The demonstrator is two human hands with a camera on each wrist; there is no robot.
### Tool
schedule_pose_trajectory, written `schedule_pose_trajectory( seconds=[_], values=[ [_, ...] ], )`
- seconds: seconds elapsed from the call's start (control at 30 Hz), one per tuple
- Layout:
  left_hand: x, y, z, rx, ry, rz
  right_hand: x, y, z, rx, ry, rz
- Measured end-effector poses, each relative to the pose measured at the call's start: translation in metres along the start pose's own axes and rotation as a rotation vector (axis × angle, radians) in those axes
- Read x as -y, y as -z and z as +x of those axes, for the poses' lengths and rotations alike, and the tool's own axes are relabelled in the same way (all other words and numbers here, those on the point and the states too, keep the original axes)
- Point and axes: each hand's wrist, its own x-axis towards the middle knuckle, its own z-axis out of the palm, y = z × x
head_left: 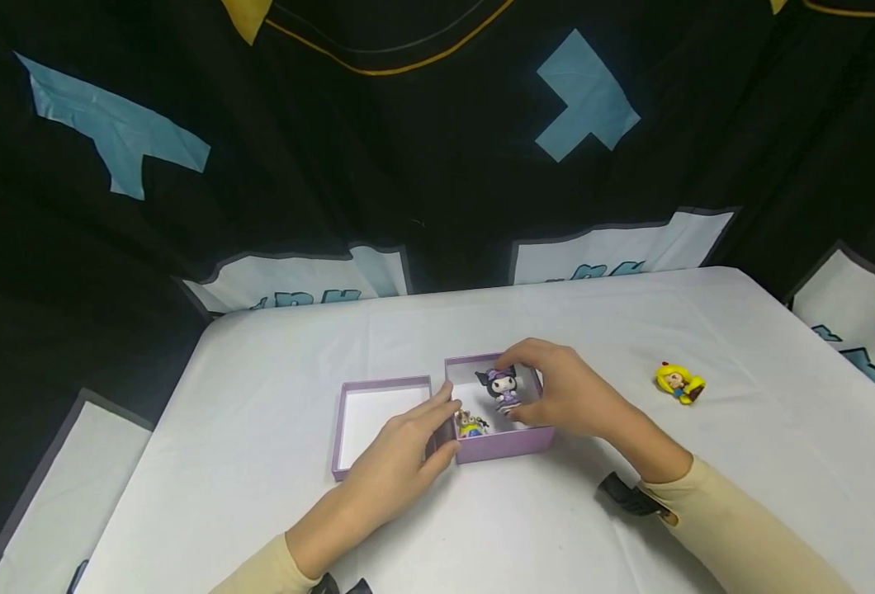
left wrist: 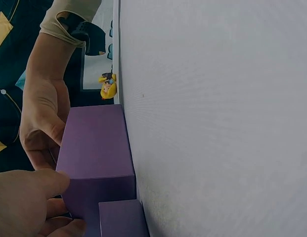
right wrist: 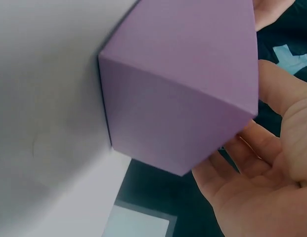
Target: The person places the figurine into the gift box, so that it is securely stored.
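A purple box stands on the table with its white inside showing. In it are a small figurine in black and purple with a pointed hood and a smaller yellow-and-blue figurine in the front left corner. My right hand reaches over the right wall and pinches the hooded figurine between thumb and fingers; in the right wrist view the box wall hides it. My left hand rests fairly straight fingers on the box's left side, thumb by the front corner.
A shallow purple-rimmed lid with a white inside lies left of the box, partly under my left hand. At the right of the white-covered table lies a yellow-haired figurine. A black printed cloth hangs behind.
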Motion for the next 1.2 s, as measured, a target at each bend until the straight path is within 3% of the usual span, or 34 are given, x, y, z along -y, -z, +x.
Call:
schedule_pose_trajectory(
  seconds=[0.67,1.2],
  values=[
    [0.0,0.0,0.001,0.009,0.004,-0.004,0.007,-0.015,0.009,0.033,0.012,-0.079],
    [-0.001,0.001,0.0,0.012,0.016,0.004,0.021,-0.021,0.017,0.066,-0.064,-0.211]
  ],
)
